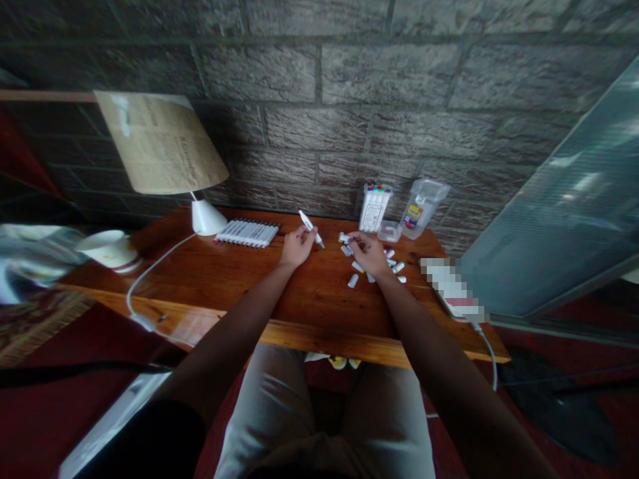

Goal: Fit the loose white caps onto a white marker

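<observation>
My left hand is closed around a white marker that sticks up and to the right above the wooden table. My right hand rests on the table with its fingers pinched on a small marker cap. Several loose white caps lie scattered around and under that hand. A row of white markers lies side by side at the back left of the table.
A lamp with a paper shade stands at the back left, its cord trailing over the front edge. An open marker case and a clear plastic box stand against the brick wall. A cup sits far left.
</observation>
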`<state>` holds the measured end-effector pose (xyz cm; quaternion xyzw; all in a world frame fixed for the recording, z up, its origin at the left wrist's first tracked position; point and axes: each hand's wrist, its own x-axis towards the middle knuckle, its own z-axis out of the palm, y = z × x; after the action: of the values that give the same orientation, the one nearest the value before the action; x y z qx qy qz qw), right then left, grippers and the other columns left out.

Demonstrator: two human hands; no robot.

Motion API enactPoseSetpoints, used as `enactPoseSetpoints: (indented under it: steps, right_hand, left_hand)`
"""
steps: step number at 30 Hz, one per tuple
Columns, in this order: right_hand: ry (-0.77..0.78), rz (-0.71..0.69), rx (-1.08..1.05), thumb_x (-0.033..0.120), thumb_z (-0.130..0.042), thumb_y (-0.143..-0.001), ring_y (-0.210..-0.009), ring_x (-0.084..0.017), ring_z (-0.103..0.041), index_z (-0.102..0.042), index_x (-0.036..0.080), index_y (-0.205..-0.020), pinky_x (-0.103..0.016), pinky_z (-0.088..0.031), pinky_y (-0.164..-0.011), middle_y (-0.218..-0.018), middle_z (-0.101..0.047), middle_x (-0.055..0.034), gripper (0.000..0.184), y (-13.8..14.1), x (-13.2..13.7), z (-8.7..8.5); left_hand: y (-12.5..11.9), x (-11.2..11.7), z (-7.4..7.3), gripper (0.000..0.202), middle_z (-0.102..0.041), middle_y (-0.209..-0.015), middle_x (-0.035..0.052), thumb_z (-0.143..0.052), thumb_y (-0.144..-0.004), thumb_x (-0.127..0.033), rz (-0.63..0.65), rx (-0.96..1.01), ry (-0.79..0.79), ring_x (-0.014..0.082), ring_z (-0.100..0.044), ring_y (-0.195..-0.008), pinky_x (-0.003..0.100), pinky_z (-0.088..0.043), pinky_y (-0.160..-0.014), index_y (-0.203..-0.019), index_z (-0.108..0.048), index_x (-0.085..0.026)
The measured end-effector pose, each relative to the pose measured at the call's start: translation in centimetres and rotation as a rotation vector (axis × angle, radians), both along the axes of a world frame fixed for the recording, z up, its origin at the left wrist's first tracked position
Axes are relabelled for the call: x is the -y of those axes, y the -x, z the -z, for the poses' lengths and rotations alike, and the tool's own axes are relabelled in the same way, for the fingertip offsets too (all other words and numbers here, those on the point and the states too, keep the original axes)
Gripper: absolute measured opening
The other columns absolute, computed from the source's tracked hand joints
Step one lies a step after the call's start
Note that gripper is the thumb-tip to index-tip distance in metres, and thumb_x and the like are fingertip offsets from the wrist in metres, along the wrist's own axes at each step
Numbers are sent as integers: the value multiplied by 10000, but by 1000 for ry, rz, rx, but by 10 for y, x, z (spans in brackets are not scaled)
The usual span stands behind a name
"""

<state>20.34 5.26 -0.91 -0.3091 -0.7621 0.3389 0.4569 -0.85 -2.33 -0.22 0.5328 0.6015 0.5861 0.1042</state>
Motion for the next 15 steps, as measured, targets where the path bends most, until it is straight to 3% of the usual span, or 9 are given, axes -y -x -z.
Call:
enactPoseSetpoints:
  steps: [7, 15]
  right_hand:
    - [42, -17, -36, 366, -619, -834, -649, -167, -623, -726, 214, -965, -313, -500, -655, -810, -733, -27, 227, 0, 0, 2]
    - [22, -56, -53, 378, -649, -782, -645, -153, -603, -658, 217, -917, -304, -463, -652, -790, -694, -5, 210, 0, 2, 0]
  left_hand:
    - [0, 1, 1, 304, -693, -624, -3, -595, -950, -410, 17, -9, 2, 175, -707, -669, 272, -532, -708, -710, -584, -224]
    - [2, 0, 2, 308, -688, -611, -7, -597, -949, -420, 16, -25, 5, 172, -709, -673, 263, -534, -687, -712, -583, -223]
